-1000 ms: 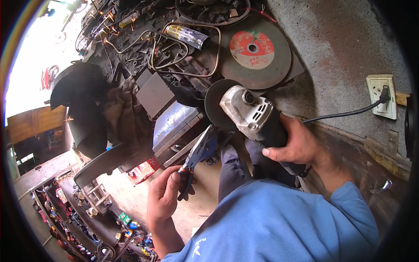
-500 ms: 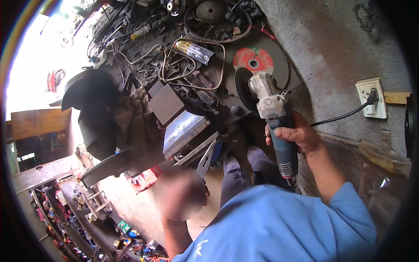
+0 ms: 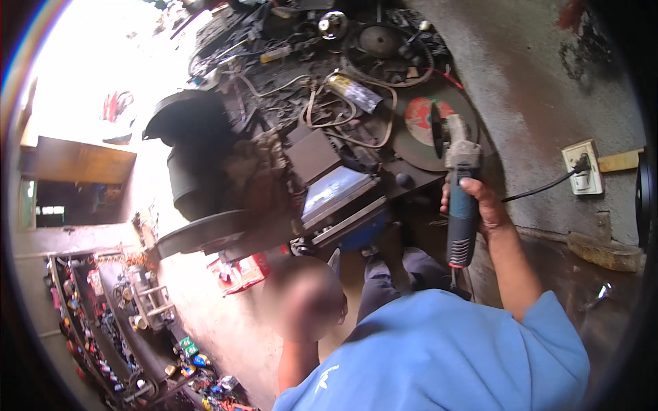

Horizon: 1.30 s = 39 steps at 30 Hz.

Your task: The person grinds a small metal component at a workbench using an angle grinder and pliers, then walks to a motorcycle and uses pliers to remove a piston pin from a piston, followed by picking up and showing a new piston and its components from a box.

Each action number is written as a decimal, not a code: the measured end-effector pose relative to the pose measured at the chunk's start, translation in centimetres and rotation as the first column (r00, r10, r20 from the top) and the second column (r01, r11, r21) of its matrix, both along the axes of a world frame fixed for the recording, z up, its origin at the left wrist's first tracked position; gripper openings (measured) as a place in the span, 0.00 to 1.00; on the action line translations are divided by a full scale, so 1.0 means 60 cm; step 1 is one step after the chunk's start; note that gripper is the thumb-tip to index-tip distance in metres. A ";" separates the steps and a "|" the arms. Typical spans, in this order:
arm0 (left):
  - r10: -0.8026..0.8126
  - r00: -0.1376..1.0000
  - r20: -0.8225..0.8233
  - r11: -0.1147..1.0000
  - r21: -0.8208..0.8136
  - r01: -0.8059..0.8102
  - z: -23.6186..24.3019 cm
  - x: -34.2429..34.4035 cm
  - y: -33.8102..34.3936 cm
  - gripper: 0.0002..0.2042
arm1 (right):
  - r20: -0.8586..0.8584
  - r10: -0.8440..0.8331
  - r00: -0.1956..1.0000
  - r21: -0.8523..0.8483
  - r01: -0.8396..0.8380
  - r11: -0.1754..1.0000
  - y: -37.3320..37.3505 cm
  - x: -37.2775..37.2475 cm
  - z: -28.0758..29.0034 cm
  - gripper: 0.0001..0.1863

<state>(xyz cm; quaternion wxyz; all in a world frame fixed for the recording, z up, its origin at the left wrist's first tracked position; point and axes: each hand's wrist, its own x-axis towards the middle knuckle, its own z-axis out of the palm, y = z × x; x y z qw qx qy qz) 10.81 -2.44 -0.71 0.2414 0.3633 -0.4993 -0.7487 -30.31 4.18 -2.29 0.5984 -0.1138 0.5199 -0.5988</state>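
Note:
My right hand (image 3: 485,204) is wrapped round the dark blue-grey body of an angle grinder (image 3: 464,222). The grinder points away from me, its thin dark disc (image 3: 437,131) seen nearly edge-on in front of a large cutting wheel with a red centre (image 3: 419,147). Low on the left is my left hand (image 3: 305,301), its fingers mostly blurred out. A flat, pointed grey metal piece (image 3: 334,260) sticks up out of that hand; its lower part is hidden. Just beyond it is the bench edge with a shiny metal block (image 3: 336,195).
A cluttered bench carries a looped hose (image 3: 392,127), a spray can (image 3: 354,93) and a brown box (image 3: 313,157). Left of them stands a large dark machine (image 3: 199,157). A black cord runs to a wall socket (image 3: 582,168). A red bag (image 3: 240,272) lies on the floor.
The view has swung, so the bench sits further right. My right hand still grips the grinder, now turned more upright. Less of the metal piece shows above my left hand.

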 end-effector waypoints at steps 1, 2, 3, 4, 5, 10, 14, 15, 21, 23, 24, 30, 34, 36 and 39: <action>0.019 0.999 0.027 0.999 -0.036 -0.018 -0.006 0.007 0.000 0.13 | -0.045 -0.006 0.999 -0.023 0.005 1.000 0.004 -0.001 -0.012 0.26; 0.032 0.998 0.052 0.998 -0.061 -0.029 -0.008 0.018 0.003 0.10 | -0.036 -0.003 0.999 -0.018 0.003 1.000 0.007 -0.002 -0.017 0.26; 0.085 0.982 -0.171 0.994 0.087 -0.071 -0.017 0.020 0.006 0.14 | -0.027 -0.001 1.000 -0.012 0.001 1.000 0.006 0.000 -0.019 0.26; 0.168 0.906 -0.389 0.963 0.261 -0.066 -0.025 0.019 0.010 0.18 | 0.006 -0.014 1.000 0.007 0.014 1.000 0.004 0.004 -0.011 0.26; 0.262 0.795 -0.547 0.910 0.414 -0.015 -0.027 0.020 0.012 0.23 | -0.019 -0.012 1.000 -0.026 0.012 1.000 0.002 0.011 -0.009 0.26; 0.123 0.961 -0.246 0.992 0.043 -0.115 -0.025 0.044 0.020 0.20 | 0.004 -0.109 0.994 -0.049 0.109 0.993 0.014 0.014 -0.015 0.27; 0.328 0.944 -0.013 0.944 0.039 -0.328 -0.074 0.094 0.048 0.24 | -0.150 -0.051 0.987 -0.284 0.006 0.959 0.010 -0.005 0.034 0.39; 0.380 0.922 -0.068 0.922 0.105 -0.372 -0.073 0.098 0.048 0.24 | -0.300 -0.056 0.952 -0.318 -0.045 0.947 -0.007 0.005 0.080 0.43; 0.469 0.859 -0.206 0.868 0.286 -0.406 -0.040 0.078 0.018 0.22 | 0.274 0.078 0.959 -0.474 0.065 0.878 -0.024 0.009 0.070 0.44; 0.472 0.854 -0.219 0.869 0.278 -0.409 -0.030 0.080 0.018 0.21 | 0.206 0.041 0.978 -0.368 0.038 0.929 -0.035 0.009 0.055 0.38; 0.465 0.855 -0.229 0.874 0.269 -0.404 -0.029 0.076 0.015 0.21 | 0.046 -0.008 0.999 -0.283 0.021 0.959 -0.047 0.004 0.049 0.36; 0.257 0.957 -0.131 0.962 0.126 -0.241 -0.010 0.075 0.025 0.18 | -0.593 -0.193 0.782 -0.246 0.052 0.968 -0.109 -0.062 -0.127 0.24; 0.317 0.908 -0.276 0.935 0.254 -0.249 -0.025 0.089 0.032 0.23 | -0.940 -0.148 0.308 -0.080 0.223 0.971 -0.158 -0.044 -0.125 0.42; 0.354 0.932 -0.072 0.900 0.299 -0.319 0.005 0.079 0.037 0.24 | -0.985 -0.151 0.079 -0.125 0.267 0.956 -0.181 -0.062 -0.146 0.46; 0.317 0.941 -0.117 0.917 0.291 -0.273 0.038 0.068 0.027 0.23 | -0.996 -0.043 0.077 -0.020 0.276 0.961 -0.236 -0.089 -0.160 0.49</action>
